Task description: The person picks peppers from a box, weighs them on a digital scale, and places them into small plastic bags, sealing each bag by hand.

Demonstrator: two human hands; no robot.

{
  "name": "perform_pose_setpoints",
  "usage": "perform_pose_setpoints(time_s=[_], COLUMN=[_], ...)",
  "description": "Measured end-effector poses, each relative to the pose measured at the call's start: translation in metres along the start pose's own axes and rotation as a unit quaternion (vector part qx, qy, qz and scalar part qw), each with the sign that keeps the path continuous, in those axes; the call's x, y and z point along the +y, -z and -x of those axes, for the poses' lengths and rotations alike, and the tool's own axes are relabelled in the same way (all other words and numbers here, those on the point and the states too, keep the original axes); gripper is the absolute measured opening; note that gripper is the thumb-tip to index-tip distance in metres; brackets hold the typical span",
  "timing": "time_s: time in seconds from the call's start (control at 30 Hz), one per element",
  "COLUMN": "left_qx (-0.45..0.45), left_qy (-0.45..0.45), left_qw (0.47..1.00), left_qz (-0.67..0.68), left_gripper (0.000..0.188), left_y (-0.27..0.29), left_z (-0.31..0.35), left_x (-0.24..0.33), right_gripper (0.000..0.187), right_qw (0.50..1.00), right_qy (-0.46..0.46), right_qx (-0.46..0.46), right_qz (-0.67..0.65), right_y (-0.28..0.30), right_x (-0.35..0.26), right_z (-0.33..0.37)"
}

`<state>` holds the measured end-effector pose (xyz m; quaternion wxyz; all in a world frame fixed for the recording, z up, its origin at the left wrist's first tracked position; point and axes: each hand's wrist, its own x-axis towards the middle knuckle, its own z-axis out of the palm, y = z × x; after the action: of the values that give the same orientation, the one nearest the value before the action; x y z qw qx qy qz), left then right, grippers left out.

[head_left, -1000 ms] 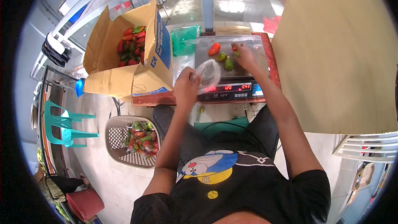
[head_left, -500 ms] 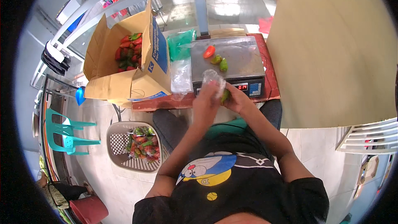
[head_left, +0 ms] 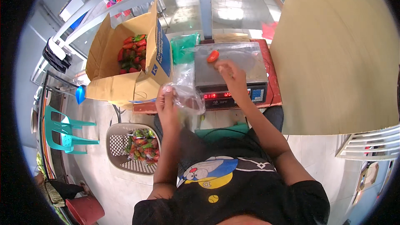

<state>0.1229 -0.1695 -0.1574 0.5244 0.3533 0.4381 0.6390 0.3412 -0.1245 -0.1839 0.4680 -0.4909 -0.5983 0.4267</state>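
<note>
At frame centre the left hand has its grip pinched on a clear plastic bag, mouth held up beside the scale, while the right hand hovers loosely open near the red pepper on its pan.

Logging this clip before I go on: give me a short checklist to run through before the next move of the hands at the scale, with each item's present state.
1. Left hand grips the clear plastic bag at its top: ok.
2. Bag mouth held open wide enough: cannot tell.
3. Right hand over the scale pan, beside the red pepper: ok.
4. Right hand actually gripping a pepper: cannot tell.
5. Only one pepper visible on the pan: ok.
6. Scale display lit: ok.
</note>
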Motion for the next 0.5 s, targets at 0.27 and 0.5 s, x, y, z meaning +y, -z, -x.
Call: perform_pose_setpoints(time_s=[0.27, 0.5], left_qx=[-0.027, -0.064], left_qy=[-0.010, 0.016], left_qw=[0.998, 0.992], left_qz=[-0.060, -0.110], left_gripper=[0.019, 0.022], left_y=[0.026, 0.023], left_z=[0.021, 0.027], left_x=[0.009, -0.002], right_gripper=[0.077, 0.041], right_qw=[0.829, 0.850], right_qy=[0.090, 0.131], right_qx=[0.195, 0.066], right_qz=[0.517, 0.505], right_y=[-0.025, -0.009], right_x=[0.087, 0.121], right_z=[-0.061, -0.102])
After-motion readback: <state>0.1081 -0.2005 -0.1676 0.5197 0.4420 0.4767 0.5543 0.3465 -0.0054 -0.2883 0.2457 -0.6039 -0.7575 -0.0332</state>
